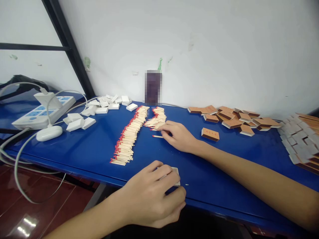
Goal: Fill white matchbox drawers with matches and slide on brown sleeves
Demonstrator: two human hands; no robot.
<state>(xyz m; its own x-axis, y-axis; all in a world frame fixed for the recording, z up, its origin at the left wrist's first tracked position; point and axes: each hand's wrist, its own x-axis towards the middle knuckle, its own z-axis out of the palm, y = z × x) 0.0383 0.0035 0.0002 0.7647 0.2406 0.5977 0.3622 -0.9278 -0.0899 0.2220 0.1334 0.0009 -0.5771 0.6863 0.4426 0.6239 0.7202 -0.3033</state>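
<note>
At the front edge of the blue table, my left hand (157, 196) is closed around a small white matchbox tray (176, 176), whose inside is mostly hidden by the fingers. My right hand (179, 135) rests over the table with its fingertips pinched on a single red-tipped match (157, 136). Just beyond those fingertips lies a short pile of matches (157, 119). To its left runs a long row of matches (129, 137), their red heads facing left.
White matchbox trays (101, 110) lie scattered at the back left. A power strip (45, 113) with cables sits further left. Orange matchbox sleeves (231, 123) are heaped at the back right, one sleeve (210, 134) lying apart. Stacked matchboxes (299, 141) stand at far right.
</note>
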